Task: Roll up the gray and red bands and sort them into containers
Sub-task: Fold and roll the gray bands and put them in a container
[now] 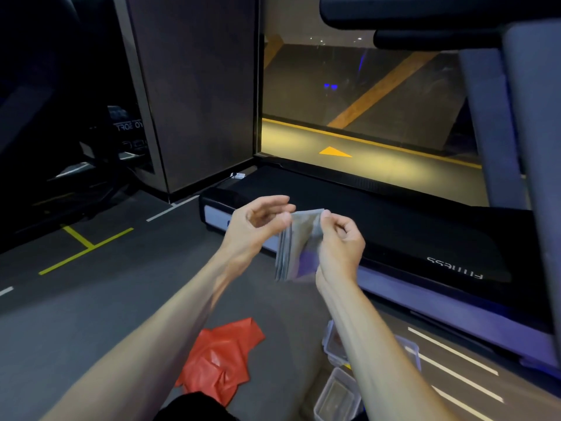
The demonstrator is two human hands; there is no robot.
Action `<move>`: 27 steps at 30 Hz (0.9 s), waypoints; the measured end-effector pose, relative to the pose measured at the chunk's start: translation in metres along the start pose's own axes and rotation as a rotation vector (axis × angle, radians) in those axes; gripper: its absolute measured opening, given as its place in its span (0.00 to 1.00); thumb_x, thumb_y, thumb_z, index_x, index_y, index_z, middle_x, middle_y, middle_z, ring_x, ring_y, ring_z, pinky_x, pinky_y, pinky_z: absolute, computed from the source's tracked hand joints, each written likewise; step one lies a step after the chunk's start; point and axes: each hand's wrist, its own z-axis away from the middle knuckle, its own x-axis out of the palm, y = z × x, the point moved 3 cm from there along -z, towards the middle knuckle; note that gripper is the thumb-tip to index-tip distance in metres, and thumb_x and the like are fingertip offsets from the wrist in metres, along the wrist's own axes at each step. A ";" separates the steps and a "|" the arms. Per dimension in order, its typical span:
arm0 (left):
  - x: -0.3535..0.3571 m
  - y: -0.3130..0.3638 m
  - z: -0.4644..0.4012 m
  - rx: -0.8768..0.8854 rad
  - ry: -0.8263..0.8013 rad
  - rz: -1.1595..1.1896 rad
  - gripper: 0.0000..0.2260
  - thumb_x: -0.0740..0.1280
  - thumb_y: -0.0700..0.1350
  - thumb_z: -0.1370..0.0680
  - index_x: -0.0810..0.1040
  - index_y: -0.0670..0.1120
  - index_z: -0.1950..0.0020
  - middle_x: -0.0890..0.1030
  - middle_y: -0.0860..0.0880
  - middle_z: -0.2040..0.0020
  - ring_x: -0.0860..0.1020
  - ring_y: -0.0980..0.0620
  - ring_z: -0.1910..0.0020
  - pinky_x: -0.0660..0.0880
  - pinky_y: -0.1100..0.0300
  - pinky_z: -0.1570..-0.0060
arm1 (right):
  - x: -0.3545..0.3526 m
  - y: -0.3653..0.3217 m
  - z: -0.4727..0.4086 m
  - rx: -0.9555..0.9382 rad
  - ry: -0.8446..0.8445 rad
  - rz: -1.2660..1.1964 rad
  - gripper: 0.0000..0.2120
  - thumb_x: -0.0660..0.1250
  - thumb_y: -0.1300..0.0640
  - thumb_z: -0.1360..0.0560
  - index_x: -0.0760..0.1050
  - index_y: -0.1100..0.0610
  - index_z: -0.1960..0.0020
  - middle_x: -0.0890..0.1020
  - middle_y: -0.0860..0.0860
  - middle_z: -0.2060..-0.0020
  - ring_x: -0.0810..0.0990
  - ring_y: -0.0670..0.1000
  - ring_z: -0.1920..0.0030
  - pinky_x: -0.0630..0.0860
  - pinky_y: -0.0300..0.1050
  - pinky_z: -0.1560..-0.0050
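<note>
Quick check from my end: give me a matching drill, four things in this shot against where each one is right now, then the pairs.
Things:
1. gray band
2. red band
3. clear containers
4. treadmill

Places:
A. crumpled on the floor, below the left forearm
B. on the floor under the right forearm
C. held up in the air between both hands
D. beyond the hands, in front of the window

Pairs: 1-C, 2-A, 3-B, 4-D. The right hand pinches the gray band's top edge; the left hand has its thumb against the other side.
</note>
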 end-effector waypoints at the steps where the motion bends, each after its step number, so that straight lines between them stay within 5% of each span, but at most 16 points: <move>1: 0.002 -0.001 0.000 0.003 -0.006 -0.025 0.21 0.77 0.46 0.27 0.79 0.47 0.35 0.85 0.48 0.41 0.81 0.50 0.38 0.77 0.56 0.39 | 0.001 0.001 -0.002 -0.012 0.024 0.013 0.05 0.72 0.57 0.20 0.79 0.57 0.54 0.84 0.45 0.64 0.80 0.39 0.63 0.76 0.33 0.57; 7: 0.013 -0.012 -0.010 0.055 0.091 -0.165 0.21 0.78 0.35 0.28 0.80 0.45 0.37 0.86 0.49 0.46 0.84 0.54 0.44 0.78 0.60 0.43 | 0.003 0.010 -0.011 -0.002 0.045 0.032 0.05 0.71 0.57 0.20 0.79 0.56 0.54 0.84 0.46 0.62 0.81 0.38 0.62 0.75 0.31 0.59; 15: 0.004 -0.031 -0.023 0.039 0.108 -0.148 0.17 0.77 0.34 0.27 0.82 0.48 0.42 0.87 0.51 0.48 0.84 0.52 0.47 0.79 0.58 0.45 | -0.002 0.029 -0.035 0.039 -0.202 0.044 0.04 0.69 0.58 0.19 0.81 0.58 0.49 0.87 0.49 0.56 0.83 0.44 0.53 0.80 0.43 0.45; 19: -0.006 -0.048 -0.033 -0.008 0.117 -0.119 0.17 0.76 0.33 0.27 0.83 0.47 0.41 0.87 0.50 0.48 0.84 0.52 0.49 0.80 0.58 0.46 | 0.004 0.046 -0.054 0.044 -0.311 0.037 0.02 0.69 0.61 0.19 0.80 0.58 0.50 0.86 0.49 0.57 0.83 0.45 0.54 0.79 0.41 0.50; 24: -0.022 -0.079 -0.052 -0.097 0.110 -0.061 0.18 0.76 0.32 0.28 0.83 0.47 0.41 0.87 0.49 0.47 0.83 0.54 0.51 0.79 0.60 0.46 | 0.016 0.077 -0.082 0.071 -0.398 0.000 0.04 0.70 0.62 0.20 0.81 0.56 0.53 0.86 0.54 0.53 0.84 0.57 0.43 0.77 0.60 0.34; 27: -0.031 -0.104 -0.063 -0.116 0.131 -0.054 0.18 0.77 0.32 0.28 0.83 0.46 0.41 0.87 0.48 0.48 0.83 0.56 0.52 0.78 0.62 0.48 | 0.024 0.100 -0.095 0.094 -0.370 -0.006 0.04 0.69 0.63 0.20 0.79 0.57 0.53 0.86 0.49 0.59 0.83 0.49 0.53 0.76 0.53 0.41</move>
